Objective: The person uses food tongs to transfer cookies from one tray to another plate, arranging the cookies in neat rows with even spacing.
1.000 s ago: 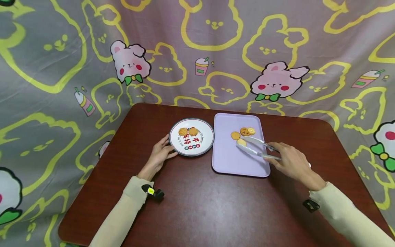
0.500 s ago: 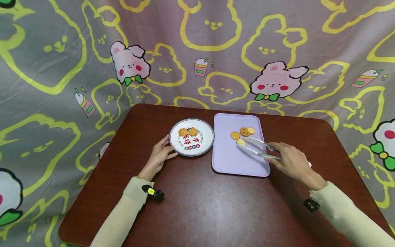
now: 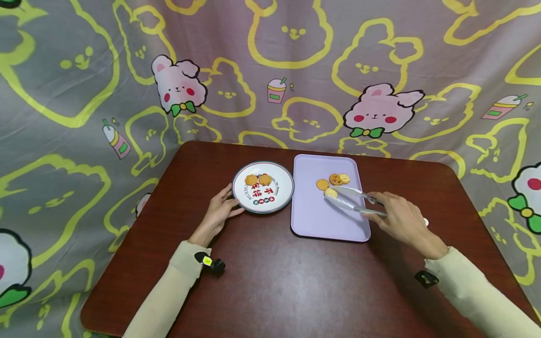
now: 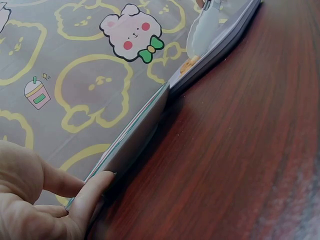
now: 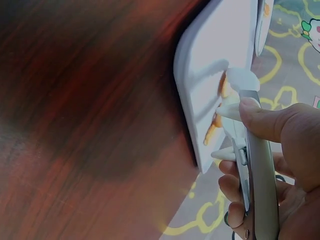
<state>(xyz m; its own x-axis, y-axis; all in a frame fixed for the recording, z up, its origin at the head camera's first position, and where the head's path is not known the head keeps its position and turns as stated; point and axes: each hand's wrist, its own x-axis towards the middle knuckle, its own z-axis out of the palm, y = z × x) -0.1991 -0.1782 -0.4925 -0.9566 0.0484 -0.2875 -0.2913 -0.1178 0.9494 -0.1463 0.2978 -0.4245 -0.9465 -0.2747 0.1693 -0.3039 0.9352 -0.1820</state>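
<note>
Slim metal-handled tongs with pale rounded heads (image 3: 343,204), gripped in the right hand (image 3: 399,218), lie over the smooth lavender rectangular tray (image 3: 317,218). Long axis slants leftward and slightly away from the wearer; heads point left, spread either side of a small pale round cookie (image 3: 331,193); contact cannot be told. Left hand (image 3: 217,212) pinches the rim of a dark-edged white round plate (image 3: 282,188), which bears a ridged, swirled brown cookie (image 3: 251,180). Reddish-brown table (image 3: 287,281): wood-grained.
</note>
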